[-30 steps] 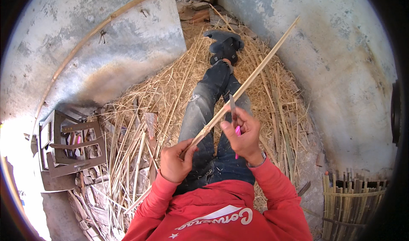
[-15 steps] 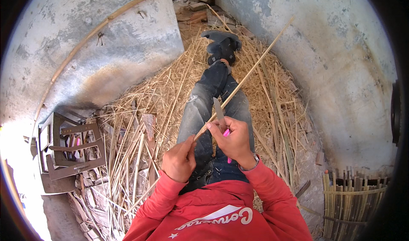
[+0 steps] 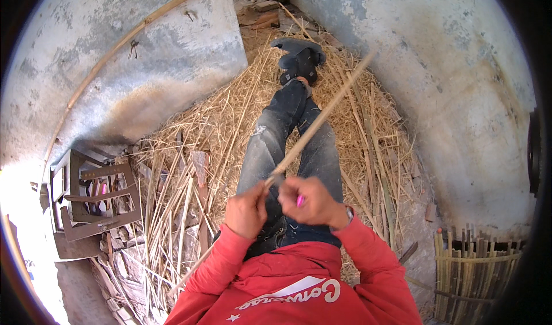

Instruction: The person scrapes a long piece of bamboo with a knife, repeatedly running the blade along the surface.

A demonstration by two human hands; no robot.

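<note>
A long pale bamboo strip [image 3: 322, 118] slants up and to the right over my legs, its far end smeared by motion. My left hand [image 3: 246, 213] is closed round its near part, above my lap. Just right of it, my right hand [image 3: 313, 201] grips a knife, whose pink handle [image 3: 300, 200] shows between the fingers. Only a small grey bit of the blade appears, by the strip close to my left fingers; the hand covers the rest.
Straw-like shavings [image 3: 230, 112] cover the floor round my outstretched legs [image 3: 259, 158]. Loose bamboo strips [image 3: 181, 227] lie at left, beside a broken dark frame [image 3: 103, 195]. A slatted bamboo basket [image 3: 471, 279] stands at lower right. Walls rise on both sides.
My right hand has turned and come in toward the left hand, bringing the knife blade down from pointing away to beside the strip. The strip's far end has shifted lower and nearer.
</note>
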